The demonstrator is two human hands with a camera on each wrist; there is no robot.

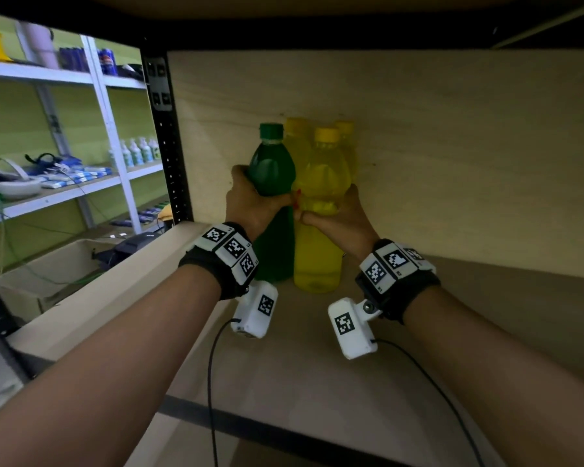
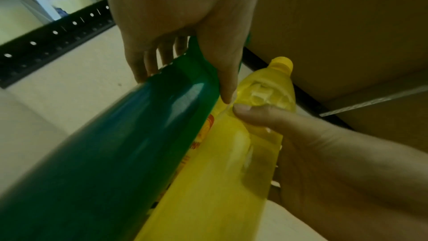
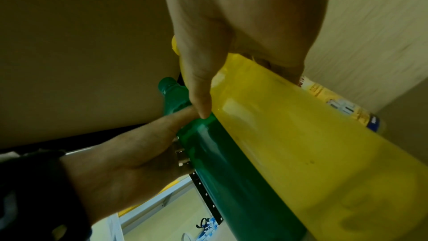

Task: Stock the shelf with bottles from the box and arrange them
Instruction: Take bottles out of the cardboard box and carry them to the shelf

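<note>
A green bottle [image 1: 272, 170] with a green cap stands upright on the wooden shelf [image 1: 317, 348], and my left hand [image 1: 250, 202] grips it at the waist. Touching it on the right stands a yellow bottle [image 1: 319, 251], which my right hand [image 1: 338, 217] grips around the middle. Two more yellow bottles [image 1: 295, 129] stand behind them against the back panel. In the left wrist view the left hand [image 2: 185, 47] wraps the green bottle [image 2: 120, 144] beside the yellow bottle [image 2: 220, 171]. In the right wrist view the right hand [image 3: 231, 52] holds the yellow bottle [image 3: 312, 144], with the green bottle [image 3: 231, 171] alongside.
The shelf's back panel [image 1: 452, 146] is close behind the bottles. A black perforated upright [image 1: 169, 143] bounds the shelf on the left. Beyond it stand white racks [image 1: 64, 129] with goods and a cardboard box [image 1: 48, 278] on the floor. Another board [image 1: 317, 8] hangs overhead.
</note>
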